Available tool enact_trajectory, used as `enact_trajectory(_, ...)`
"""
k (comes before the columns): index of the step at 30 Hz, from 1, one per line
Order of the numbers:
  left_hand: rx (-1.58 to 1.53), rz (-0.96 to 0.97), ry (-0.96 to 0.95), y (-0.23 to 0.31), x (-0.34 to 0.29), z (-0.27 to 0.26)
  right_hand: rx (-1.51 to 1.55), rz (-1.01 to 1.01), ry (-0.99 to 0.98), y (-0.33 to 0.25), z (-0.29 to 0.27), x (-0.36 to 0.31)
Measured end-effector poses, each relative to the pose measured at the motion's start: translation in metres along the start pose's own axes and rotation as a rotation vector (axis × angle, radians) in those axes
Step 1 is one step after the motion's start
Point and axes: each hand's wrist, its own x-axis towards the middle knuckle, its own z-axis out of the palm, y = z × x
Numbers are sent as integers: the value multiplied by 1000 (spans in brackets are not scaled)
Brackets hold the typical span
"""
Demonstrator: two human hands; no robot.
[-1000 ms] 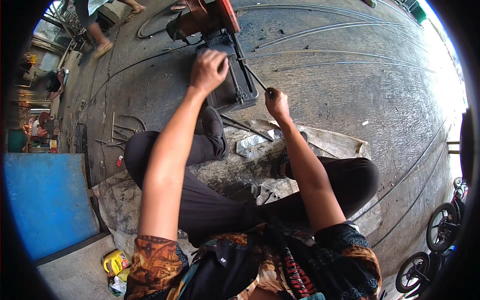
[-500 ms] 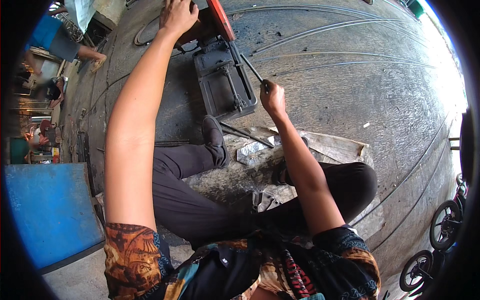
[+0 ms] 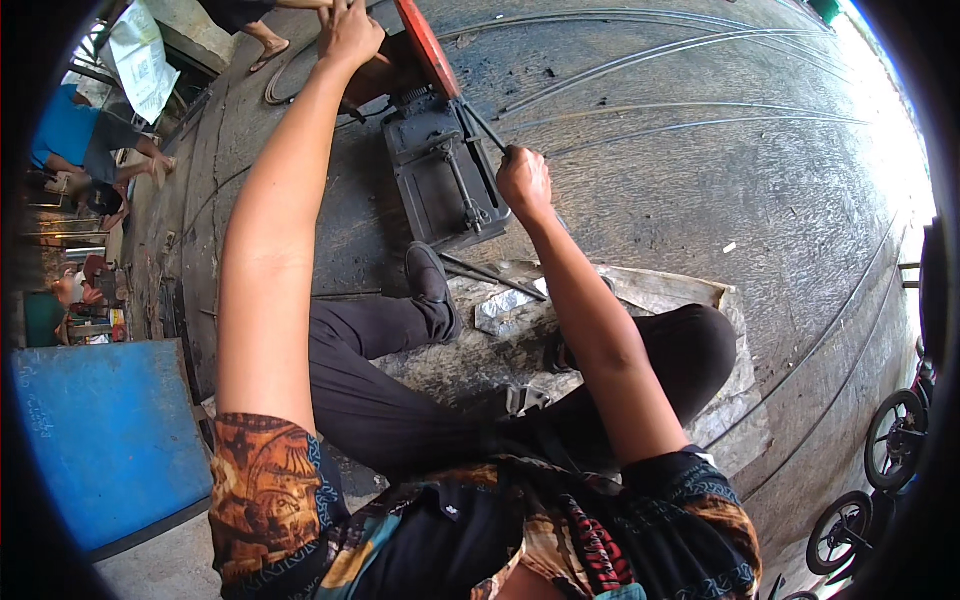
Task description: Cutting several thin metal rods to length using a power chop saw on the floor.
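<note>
A cut-off saw with a red upper part (image 3: 428, 45) and a dark grey base (image 3: 425, 185) stands on the floor ahead of me. A clamp screw (image 3: 457, 180) runs along its base. My right hand (image 3: 525, 183) is closed round a dark metal rod (image 3: 483, 122), whose far end reaches the saw's right side. At the upper edge, my left hand (image 3: 350, 38) is raised beside the red part with its fingers curled. What those fingers hold is hidden. Below the base, short dark bars (image 3: 490, 272) lie near my left shoe (image 3: 430, 275).
Long thin metal rods (image 3: 650, 38) stretch across the floor at the upper right. A blue panel (image 3: 110, 440) is at my left. Motorcycle wheels (image 3: 893, 440) show at the right. Another person in blue (image 3: 62, 125) bends down at the far left; a sandalled foot (image 3: 268, 55) shows above.
My right hand has shifted left and slightly up with the rod, closer to the saw. The person in blue now shows more fully, and another person's leg has come into view at the top.
</note>
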Motion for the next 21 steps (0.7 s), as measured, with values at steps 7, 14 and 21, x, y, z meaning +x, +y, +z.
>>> enact_trajectory(7, -415, -659, -575, 4, 28, -2, 1, 14, 8, 7, -10, -3)
enact_trajectory(14, -1152, -1106, -773, -5, 31, 0, 36, 38, -21, 8, -8, 1)
enact_trajectory(21, -1265, -1247, -805, -23, 33, 6, 75, 44, -18, 13, 0, 3)
